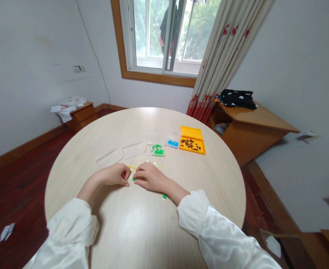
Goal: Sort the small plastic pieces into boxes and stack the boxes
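Observation:
Near the middle of the round table, my left hand is closed in a pinch, with a bit of a small green building brick showing at its fingertips. Facing it from the right, my right hand has its fingers bent down and pinched on another small green brick. Yellow bricks and pale pieces lie on the tabletop just beyond the fingers. A green piece with a pale end rests below my right wrist. The bricks are too small for me to make out their exact shapes.
Beyond my hands stand two clear trays, a clear box of green bricks, a clear box of blue bricks and an open orange case with dark brown pieces. The round table's edge curves around them.

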Action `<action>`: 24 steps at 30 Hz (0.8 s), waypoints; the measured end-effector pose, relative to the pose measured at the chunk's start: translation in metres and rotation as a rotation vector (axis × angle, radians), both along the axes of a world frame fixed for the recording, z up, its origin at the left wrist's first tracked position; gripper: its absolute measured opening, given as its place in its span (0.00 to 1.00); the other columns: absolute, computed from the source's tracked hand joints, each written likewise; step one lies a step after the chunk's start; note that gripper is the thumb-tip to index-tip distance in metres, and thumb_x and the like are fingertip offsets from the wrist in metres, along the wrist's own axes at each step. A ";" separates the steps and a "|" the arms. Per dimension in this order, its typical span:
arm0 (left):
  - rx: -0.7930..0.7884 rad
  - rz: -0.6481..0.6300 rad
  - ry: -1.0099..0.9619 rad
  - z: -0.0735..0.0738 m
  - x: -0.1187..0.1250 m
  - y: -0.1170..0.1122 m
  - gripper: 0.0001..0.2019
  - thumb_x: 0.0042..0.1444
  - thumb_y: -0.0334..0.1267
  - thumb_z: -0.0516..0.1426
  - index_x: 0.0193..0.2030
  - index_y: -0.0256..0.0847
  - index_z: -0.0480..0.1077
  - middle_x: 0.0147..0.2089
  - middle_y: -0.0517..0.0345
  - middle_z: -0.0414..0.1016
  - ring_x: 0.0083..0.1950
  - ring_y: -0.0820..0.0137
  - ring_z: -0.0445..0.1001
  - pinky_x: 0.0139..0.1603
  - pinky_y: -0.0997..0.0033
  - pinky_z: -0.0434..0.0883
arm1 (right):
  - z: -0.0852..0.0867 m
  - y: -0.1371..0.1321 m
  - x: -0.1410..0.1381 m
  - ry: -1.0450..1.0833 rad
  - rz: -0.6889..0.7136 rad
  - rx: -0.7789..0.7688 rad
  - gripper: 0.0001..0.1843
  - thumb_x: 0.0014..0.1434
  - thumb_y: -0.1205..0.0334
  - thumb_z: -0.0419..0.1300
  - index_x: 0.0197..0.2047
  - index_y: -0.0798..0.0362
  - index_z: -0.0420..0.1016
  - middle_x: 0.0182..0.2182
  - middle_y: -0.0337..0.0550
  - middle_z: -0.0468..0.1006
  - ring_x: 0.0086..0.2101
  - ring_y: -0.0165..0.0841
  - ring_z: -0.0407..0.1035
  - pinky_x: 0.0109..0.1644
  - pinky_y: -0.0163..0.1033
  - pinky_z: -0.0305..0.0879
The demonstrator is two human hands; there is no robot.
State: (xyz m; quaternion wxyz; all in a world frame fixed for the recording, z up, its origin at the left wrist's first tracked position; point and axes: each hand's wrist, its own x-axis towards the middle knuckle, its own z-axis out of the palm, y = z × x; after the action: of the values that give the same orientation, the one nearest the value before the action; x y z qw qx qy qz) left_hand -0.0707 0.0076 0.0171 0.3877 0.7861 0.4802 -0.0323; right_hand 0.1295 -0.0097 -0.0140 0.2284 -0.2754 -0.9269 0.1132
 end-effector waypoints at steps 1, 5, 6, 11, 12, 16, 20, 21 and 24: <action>-0.003 0.005 -0.003 0.000 0.000 0.000 0.14 0.38 0.46 0.60 0.22 0.40 0.62 0.20 0.66 0.61 0.25 0.74 0.58 0.26 0.74 0.56 | 0.000 0.000 0.000 -0.008 0.003 -0.004 0.04 0.57 0.63 0.60 0.35 0.54 0.75 0.36 0.44 0.74 0.38 0.33 0.64 0.44 0.39 0.57; -0.016 0.032 -0.009 0.003 0.002 -0.002 0.13 0.37 0.46 0.60 0.22 0.39 0.64 0.19 0.66 0.61 0.24 0.74 0.58 0.25 0.74 0.55 | -0.001 0.000 0.000 0.046 -0.012 -0.049 0.04 0.59 0.65 0.57 0.35 0.55 0.72 0.33 0.45 0.74 0.37 0.33 0.65 0.43 0.39 0.59; -0.018 0.040 -0.011 0.004 0.002 -0.003 0.13 0.37 0.46 0.60 0.22 0.39 0.64 0.19 0.66 0.62 0.24 0.74 0.58 0.25 0.74 0.55 | -0.002 0.002 0.001 0.112 -0.051 -0.075 0.04 0.59 0.66 0.56 0.35 0.56 0.72 0.32 0.45 0.74 0.37 0.32 0.65 0.43 0.38 0.60; -0.018 0.062 -0.027 0.007 0.004 -0.005 0.11 0.38 0.44 0.58 0.20 0.38 0.65 0.18 0.65 0.62 0.23 0.74 0.57 0.25 0.74 0.54 | -0.012 0.024 0.013 0.633 -0.407 -0.357 0.06 0.57 0.64 0.54 0.33 0.55 0.71 0.27 0.39 0.75 0.28 0.28 0.67 0.34 0.34 0.63; -0.019 0.066 -0.030 0.008 0.004 -0.005 0.11 0.38 0.44 0.58 0.20 0.38 0.66 0.18 0.64 0.62 0.23 0.74 0.57 0.25 0.74 0.54 | -0.014 0.030 0.016 0.729 -0.463 -0.417 0.06 0.56 0.63 0.54 0.33 0.54 0.71 0.26 0.39 0.75 0.27 0.28 0.67 0.33 0.34 0.63; -0.013 0.076 -0.031 0.009 0.005 -0.006 0.09 0.38 0.42 0.57 0.19 0.38 0.66 0.18 0.64 0.63 0.24 0.74 0.58 0.25 0.74 0.54 | -0.018 0.047 0.028 1.008 -0.569 -0.543 0.09 0.51 0.58 0.57 0.32 0.55 0.72 0.26 0.41 0.77 0.29 0.30 0.70 0.32 0.35 0.65; -0.004 0.085 -0.014 0.012 0.006 -0.007 0.07 0.37 0.40 0.57 0.19 0.38 0.66 0.19 0.63 0.63 0.23 0.74 0.58 0.25 0.74 0.54 | -0.017 0.052 0.036 1.134 -0.650 -0.618 0.14 0.46 0.54 0.61 0.31 0.56 0.73 0.25 0.42 0.78 0.25 0.29 0.69 0.27 0.33 0.62; -0.003 0.087 -0.014 0.012 0.007 -0.008 0.07 0.37 0.40 0.56 0.19 0.38 0.66 0.18 0.63 0.63 0.23 0.74 0.58 0.25 0.74 0.54 | -0.017 0.053 0.038 1.153 -0.675 -0.639 0.15 0.45 0.53 0.62 0.30 0.57 0.73 0.24 0.41 0.77 0.23 0.28 0.68 0.25 0.32 0.61; 0.001 0.086 -0.021 0.014 0.008 -0.009 0.06 0.38 0.39 0.54 0.19 0.38 0.65 0.18 0.64 0.62 0.23 0.74 0.57 0.25 0.74 0.54 | -0.017 0.055 0.040 1.197 -0.721 -0.691 0.17 0.44 0.52 0.62 0.31 0.58 0.73 0.22 0.41 0.77 0.21 0.26 0.66 0.21 0.30 0.56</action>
State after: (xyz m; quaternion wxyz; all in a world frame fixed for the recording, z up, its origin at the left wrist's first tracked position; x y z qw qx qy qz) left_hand -0.0629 -0.0015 0.0307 0.3933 0.7652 0.5096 -0.0070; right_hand 0.1692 0.0448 -0.0310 0.6135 -0.5074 -0.4113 0.4438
